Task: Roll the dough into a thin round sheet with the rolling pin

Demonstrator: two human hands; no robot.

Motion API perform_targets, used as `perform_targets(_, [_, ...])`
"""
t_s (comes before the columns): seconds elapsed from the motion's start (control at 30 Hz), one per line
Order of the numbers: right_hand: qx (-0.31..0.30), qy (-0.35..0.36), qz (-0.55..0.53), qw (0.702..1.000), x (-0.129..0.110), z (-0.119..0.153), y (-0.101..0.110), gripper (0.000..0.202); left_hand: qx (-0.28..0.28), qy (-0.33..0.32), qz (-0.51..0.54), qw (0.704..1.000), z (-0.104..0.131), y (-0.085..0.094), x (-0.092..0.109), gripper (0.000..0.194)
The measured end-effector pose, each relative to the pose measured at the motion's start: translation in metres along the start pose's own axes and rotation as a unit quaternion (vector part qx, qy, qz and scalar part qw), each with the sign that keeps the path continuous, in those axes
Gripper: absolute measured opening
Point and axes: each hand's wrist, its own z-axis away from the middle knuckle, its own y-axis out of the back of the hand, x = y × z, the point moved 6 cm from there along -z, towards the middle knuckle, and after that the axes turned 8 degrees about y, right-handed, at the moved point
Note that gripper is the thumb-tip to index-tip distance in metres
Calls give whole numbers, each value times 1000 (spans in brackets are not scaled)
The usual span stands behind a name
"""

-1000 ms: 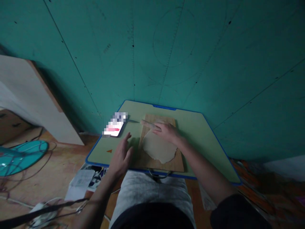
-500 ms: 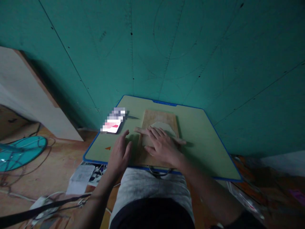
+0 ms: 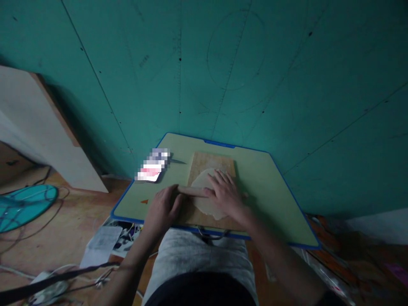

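Observation:
A flat, roundish sheet of dough (image 3: 208, 207) lies on a wooden cutting board (image 3: 213, 159). Across the dough rests a slim wooden rolling pin (image 3: 194, 191). My left hand (image 3: 162, 206) is closed around the pin's left end. Over its right part lies my right hand (image 3: 227, 193), palm down with the fingers spread out toward the far side of the dough. The pin's right tip shows just past this hand; the stretch beneath the palm is hidden.
The board sits on a pale green folding table (image 3: 266, 191) with a blue rim. On its left are a phone (image 3: 156, 173) with a blurred screen, a dark pointed blade (image 3: 178, 161) and a small orange triangle (image 3: 144, 201). A green wall (image 3: 204, 63) rises behind.
My left hand has moved from beside the pin onto its left end. The pin has come nearer to me and turned more level; the right hand's fingers have spread.

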Motion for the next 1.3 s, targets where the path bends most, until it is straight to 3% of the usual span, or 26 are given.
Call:
perform_targets(0.2, [11,-48,9,999,43,-62,3,45,35,13,15,999,2,5,-2,37])
perform_targets(0.3, [-17,-59,-12,998,50,-72,1,43,34,16,15,999,3,4,-2,39])
perform_targets(0.47, [-57,-5,-35,998,13,-31,-5,53,52,28,45,997,5,6,-4,42])
perform_targets(0.6, [-36,54,-33,997,-27,22,4,56,59,36,72,995,8,8,-5,44])
perform_targets(0.7, [-33,82,-36,995,-41,45,8,58,48,34,82,995,8,10,-3,44])
perform_targets(0.8, [-46,82,-29,995,-36,36,7,58,36,25,80,996,6,10,0,44])
perform_targets(0.97, [-58,33,-20,998,-4,-22,1,52,26,21,70,997,3,8,2,42])
perform_targets(1.07, [-61,20,-16,998,2,-36,0,54,29,25,72,997,3,8,1,42])
perform_targets(1.17, [-49,43,-19,998,-14,-18,4,55,38,37,72,996,5,9,0,43])
perform_targets(1.3, [-25,79,-40,996,-44,30,9,53,31,34,67,997,6,10,3,41])
